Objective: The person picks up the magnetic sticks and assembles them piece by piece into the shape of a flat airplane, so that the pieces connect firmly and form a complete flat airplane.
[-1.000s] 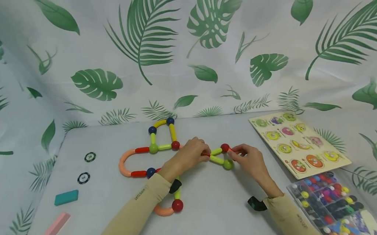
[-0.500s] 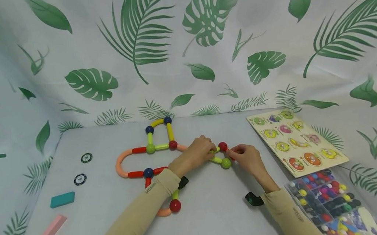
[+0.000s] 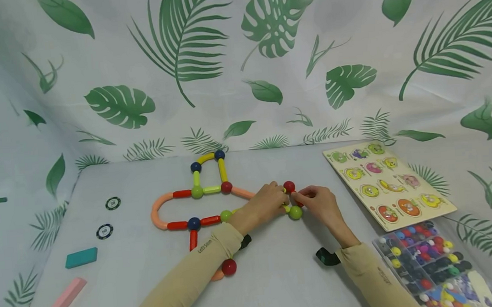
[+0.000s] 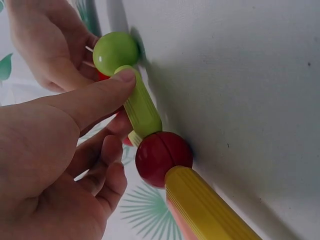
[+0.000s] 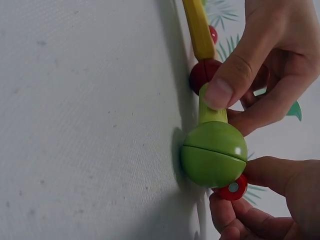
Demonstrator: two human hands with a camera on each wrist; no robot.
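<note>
My left hand (image 3: 264,206) pinches a light-green magnetic rod (image 4: 142,110), its thumb lying along the rod. That rod joins a dark red ball (image 4: 164,159) to a green ball (image 3: 295,212). My right hand (image 3: 319,205) pinches a short red magnetic rod (image 5: 232,188) between thumb and fingers, its silver magnet end showing beside the green ball. A red ball (image 3: 289,186) sits at the red rod's far end in the head view. Left fingers hide most of the second light-green rod. A yellow rod (image 4: 205,205) runs from the dark red ball.
The linked rods and balls continue leftward, with a peach curved rod (image 3: 157,211) at the far end. A wooden fruit puzzle board (image 3: 400,213) and a divided bead box (image 3: 410,261) stand right. Two chips, a teal block (image 3: 81,258) and a pink block (image 3: 69,295) lie left.
My left hand has moved right, from the joining red ball onto the light-green rods. The red rod in my right hand has swung inward towards the green ball.
</note>
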